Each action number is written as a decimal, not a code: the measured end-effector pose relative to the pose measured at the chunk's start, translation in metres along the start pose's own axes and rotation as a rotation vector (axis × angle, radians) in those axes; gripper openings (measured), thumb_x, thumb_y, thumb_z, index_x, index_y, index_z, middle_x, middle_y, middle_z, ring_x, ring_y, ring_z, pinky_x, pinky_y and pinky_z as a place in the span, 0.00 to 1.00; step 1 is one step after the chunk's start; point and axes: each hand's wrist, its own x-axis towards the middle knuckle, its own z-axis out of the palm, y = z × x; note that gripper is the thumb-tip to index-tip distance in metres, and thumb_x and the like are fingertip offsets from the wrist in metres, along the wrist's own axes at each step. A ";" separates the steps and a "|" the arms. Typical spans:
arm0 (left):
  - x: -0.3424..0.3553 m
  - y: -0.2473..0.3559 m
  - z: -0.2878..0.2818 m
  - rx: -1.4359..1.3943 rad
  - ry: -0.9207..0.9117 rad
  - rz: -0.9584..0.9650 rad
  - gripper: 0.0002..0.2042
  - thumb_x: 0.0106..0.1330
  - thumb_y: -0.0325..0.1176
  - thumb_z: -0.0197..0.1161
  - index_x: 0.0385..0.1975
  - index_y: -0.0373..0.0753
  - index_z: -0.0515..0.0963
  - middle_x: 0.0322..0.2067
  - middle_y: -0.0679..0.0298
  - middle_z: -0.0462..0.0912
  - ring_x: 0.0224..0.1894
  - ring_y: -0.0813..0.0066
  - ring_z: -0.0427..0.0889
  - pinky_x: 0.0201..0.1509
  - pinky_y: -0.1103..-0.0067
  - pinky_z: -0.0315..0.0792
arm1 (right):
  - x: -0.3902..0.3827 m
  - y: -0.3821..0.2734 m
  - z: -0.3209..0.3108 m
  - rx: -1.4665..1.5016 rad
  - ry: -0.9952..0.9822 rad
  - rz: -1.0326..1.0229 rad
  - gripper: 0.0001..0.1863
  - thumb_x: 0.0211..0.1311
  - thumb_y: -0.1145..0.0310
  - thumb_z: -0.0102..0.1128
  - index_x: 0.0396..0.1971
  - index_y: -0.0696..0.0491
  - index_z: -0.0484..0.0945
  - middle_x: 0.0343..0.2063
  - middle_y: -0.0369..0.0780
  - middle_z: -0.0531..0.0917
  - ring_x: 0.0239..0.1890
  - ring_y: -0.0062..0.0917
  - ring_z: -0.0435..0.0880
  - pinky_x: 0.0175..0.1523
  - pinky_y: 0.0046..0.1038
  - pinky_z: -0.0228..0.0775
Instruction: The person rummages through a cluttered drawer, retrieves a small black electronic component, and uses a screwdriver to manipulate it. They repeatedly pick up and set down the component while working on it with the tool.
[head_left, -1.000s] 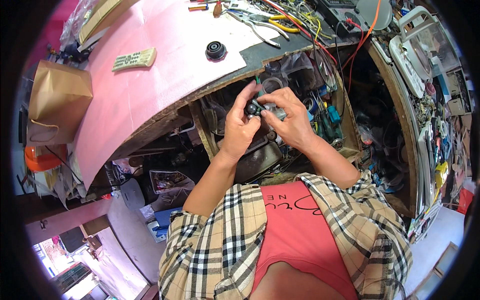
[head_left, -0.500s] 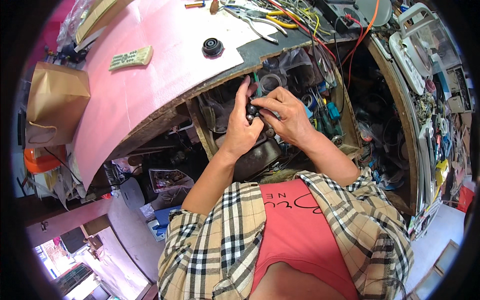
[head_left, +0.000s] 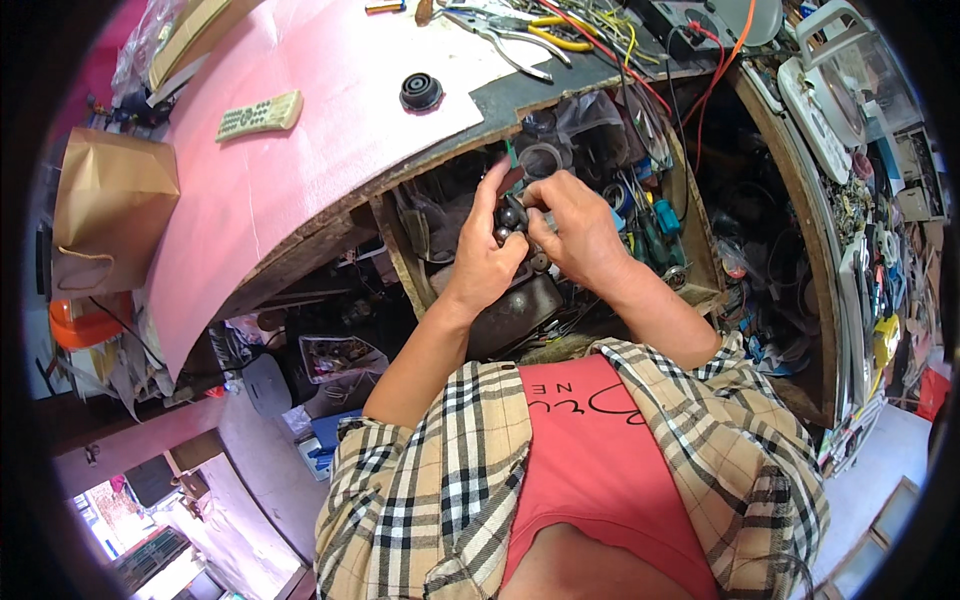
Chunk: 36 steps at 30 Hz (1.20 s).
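Above an open wooden drawer (head_left: 402, 265), my left hand (head_left: 482, 255) is cupped around several small dark, shiny round pieces (head_left: 508, 218) that look like knobs. Its thumb lies over them, and its index finger points away from me. My right hand (head_left: 580, 232) meets it from the right, with thumb and index finger pinching a dark piece at the edge of the group. That piece is partly hidden by the fingers, and its exact kind cannot be made out. Below the hands, a dark metal case (head_left: 522, 315) lies in the drawer.
The drawer also holds a clear ring (head_left: 540, 160), plastic bags and a teal-handled tool (head_left: 667, 218). On the pink-white bench top (head_left: 330, 60) are a remote control (head_left: 260, 117), a black round cap (head_left: 421, 93) and pliers (head_left: 515, 45). A paper bag (head_left: 112, 210) stands at left.
My right fingers have curled inward and drawn back slightly, now gripping a dark piece at the right of the group. The left hand keeps nearly the same place.
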 end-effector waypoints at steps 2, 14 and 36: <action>0.001 -0.008 -0.002 -0.021 -0.020 0.025 0.36 0.53 0.17 0.48 0.67 0.34 0.54 0.60 0.52 0.67 0.57 0.69 0.70 0.58 0.77 0.65 | 0.000 0.003 0.000 0.057 0.008 0.051 0.09 0.50 0.77 0.62 0.32 0.56 0.75 0.28 0.43 0.75 0.31 0.39 0.78 0.36 0.35 0.72; 0.005 -0.025 -0.020 -0.920 -0.011 -0.269 0.29 0.52 0.19 0.54 0.59 0.25 0.63 0.55 0.48 0.72 0.55 0.62 0.74 0.62 0.70 0.68 | 0.010 0.011 -0.059 1.289 -0.582 0.327 0.14 0.52 0.63 0.69 0.24 0.56 0.73 0.22 0.36 0.75 0.25 0.20 0.73 0.31 0.21 0.63; 0.008 -0.029 -0.019 -1.333 -0.187 -0.433 0.23 0.75 0.40 0.39 0.56 0.24 0.66 0.53 0.46 0.75 0.57 0.55 0.75 0.65 0.62 0.67 | 0.007 0.001 -0.014 0.183 0.007 0.091 0.07 0.52 0.74 0.66 0.32 0.55 0.81 0.27 0.40 0.78 0.28 0.30 0.81 0.33 0.27 0.74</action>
